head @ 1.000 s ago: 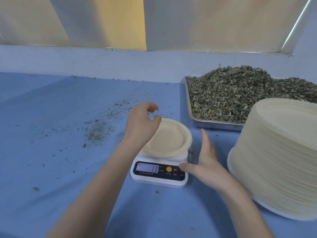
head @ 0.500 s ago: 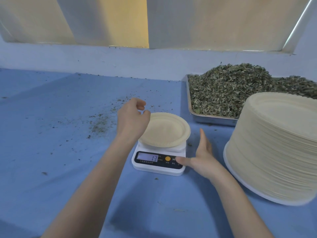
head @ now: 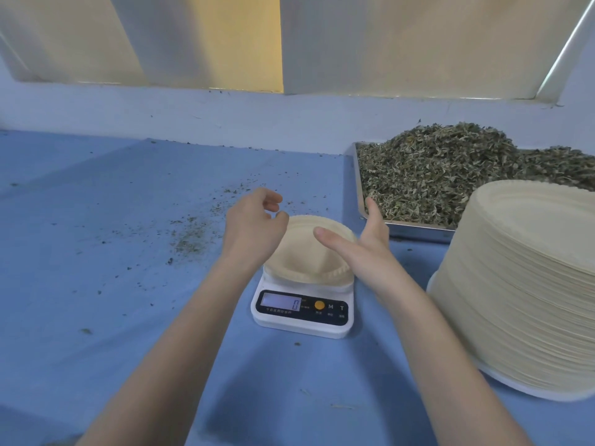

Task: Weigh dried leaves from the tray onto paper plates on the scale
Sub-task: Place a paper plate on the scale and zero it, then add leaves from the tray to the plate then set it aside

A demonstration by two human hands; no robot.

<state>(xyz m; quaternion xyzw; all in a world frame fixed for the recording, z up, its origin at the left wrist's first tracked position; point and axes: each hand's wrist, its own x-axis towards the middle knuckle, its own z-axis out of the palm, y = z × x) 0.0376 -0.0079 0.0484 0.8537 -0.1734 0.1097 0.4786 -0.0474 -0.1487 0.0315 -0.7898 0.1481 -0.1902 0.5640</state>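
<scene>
At the centre of the frame the left hand (head: 254,228) sits at the left rim of a paper plate (head: 306,255), fingers curled and thumb close to the rim; whether it actually pinches the plate I cannot tell, since the back of the hand hides the contact. The right hand (head: 363,249) is over the plate's right side, fingers straight and spread, thumb pointing left across the plate, holding nothing. The plate is empty and rests on a white scale (head: 302,312), just below centre, whose display reads 0. To the upper right a metal tray (head: 418,227) holds a heap of dried leaves (head: 450,169), its near corner just beyond the right hand's fingertips. At the right edge, in front of the tray, stands a tall stack of plates (head: 521,284), near the scale but apart from it. Everything sits on a blue table (head: 96,284); loose crumbs (head: 190,239) of leaf lie scattered left of the left hand.
</scene>
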